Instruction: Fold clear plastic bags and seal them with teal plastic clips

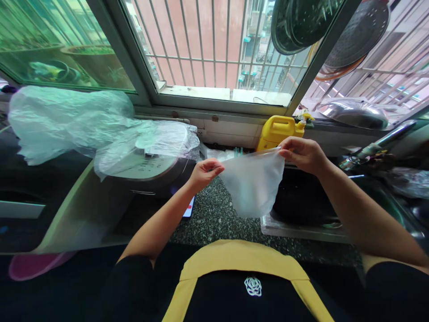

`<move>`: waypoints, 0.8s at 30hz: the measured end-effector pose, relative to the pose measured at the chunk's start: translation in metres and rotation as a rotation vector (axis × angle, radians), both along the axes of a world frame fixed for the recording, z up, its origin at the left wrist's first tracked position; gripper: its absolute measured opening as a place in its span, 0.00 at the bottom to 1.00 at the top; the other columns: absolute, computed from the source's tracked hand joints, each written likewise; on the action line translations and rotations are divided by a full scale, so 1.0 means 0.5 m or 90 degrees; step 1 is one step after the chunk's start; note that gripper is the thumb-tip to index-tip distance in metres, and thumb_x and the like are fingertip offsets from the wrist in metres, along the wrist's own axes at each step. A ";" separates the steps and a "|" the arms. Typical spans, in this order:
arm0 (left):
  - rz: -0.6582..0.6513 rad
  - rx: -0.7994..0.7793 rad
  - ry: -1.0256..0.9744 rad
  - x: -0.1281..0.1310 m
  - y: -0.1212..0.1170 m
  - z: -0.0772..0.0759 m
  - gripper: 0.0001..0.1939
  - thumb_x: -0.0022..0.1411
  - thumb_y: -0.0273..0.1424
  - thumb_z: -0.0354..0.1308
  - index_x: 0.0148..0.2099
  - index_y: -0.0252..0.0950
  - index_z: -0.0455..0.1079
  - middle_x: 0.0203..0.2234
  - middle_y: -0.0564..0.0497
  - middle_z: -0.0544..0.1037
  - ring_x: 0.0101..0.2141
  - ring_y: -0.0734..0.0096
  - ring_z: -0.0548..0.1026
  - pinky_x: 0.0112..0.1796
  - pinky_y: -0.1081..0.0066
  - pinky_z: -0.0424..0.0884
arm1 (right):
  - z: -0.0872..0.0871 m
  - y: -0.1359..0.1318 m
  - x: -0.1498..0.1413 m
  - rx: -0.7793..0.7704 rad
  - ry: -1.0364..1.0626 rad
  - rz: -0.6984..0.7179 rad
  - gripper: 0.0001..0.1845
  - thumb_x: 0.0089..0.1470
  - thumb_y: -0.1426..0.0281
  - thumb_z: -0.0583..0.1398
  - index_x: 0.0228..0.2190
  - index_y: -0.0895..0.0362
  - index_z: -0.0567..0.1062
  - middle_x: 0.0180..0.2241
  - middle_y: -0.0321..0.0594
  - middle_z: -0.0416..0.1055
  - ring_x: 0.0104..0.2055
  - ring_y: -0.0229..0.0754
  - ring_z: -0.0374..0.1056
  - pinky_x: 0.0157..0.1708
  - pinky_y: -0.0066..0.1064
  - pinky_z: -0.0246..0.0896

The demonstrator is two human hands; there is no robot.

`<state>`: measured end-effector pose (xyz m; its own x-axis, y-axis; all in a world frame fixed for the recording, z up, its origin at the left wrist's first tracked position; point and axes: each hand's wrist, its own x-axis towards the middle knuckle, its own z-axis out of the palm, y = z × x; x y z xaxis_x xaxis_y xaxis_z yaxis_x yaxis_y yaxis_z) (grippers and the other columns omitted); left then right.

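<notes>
A whitish, see-through plastic bag is stretched between my two hands above the speckled counter. My left hand pinches its upper left corner between thumb and fingers. At the upper right corner, my right hand grips the edge the same way. The bag hangs down in a rounded, tapering shape, and nothing can be made out inside it. Just behind my right hand stands a yellow jug with a handle. Below my left forearm, part of a phone with a lit screen shows on the counter.
To the left sits a rounded appliance with a button panel, partly under a plastic cover. A dark sink lies to the right, with a metal faucet behind it. Speckled stone counter runs beneath the bag. A barred window rises behind.
</notes>
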<state>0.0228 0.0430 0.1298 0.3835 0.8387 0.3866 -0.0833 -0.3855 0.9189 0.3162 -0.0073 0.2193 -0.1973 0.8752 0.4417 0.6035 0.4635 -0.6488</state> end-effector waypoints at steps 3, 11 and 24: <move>0.003 0.027 -0.009 -0.004 0.001 0.011 0.16 0.51 0.44 0.63 0.24 0.35 0.74 0.21 0.52 0.71 0.25 0.75 0.67 0.30 0.73 0.63 | 0.001 -0.006 0.006 -0.004 -0.039 -0.016 0.18 0.46 0.52 0.62 0.22 0.54 0.71 0.24 0.37 0.71 0.26 0.36 0.64 0.27 0.30 0.62; 0.070 0.008 -0.032 -0.009 -0.010 0.032 0.18 0.51 0.46 0.62 0.24 0.35 0.74 0.21 0.52 0.71 0.25 0.75 0.67 0.30 0.73 0.64 | -0.017 -0.023 -0.005 -0.031 -0.001 0.018 0.14 0.46 0.59 0.64 0.20 0.55 0.70 0.25 0.38 0.72 0.29 0.38 0.67 0.33 0.32 0.65; 0.108 -0.049 -0.128 -0.018 -0.002 0.030 0.13 0.47 0.39 0.66 0.22 0.35 0.72 0.19 0.55 0.70 0.23 0.79 0.65 0.27 0.76 0.61 | -0.090 0.000 -0.029 -0.129 0.189 -0.025 0.18 0.37 0.58 0.69 0.28 0.56 0.75 0.26 0.36 0.72 0.28 0.35 0.65 0.31 0.30 0.64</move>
<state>0.0138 0.0422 0.1449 0.1572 0.9144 0.3731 -0.2066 -0.3390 0.9178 0.3015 -0.0071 0.1741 -0.0514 0.9554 0.2909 0.3902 0.2874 -0.8747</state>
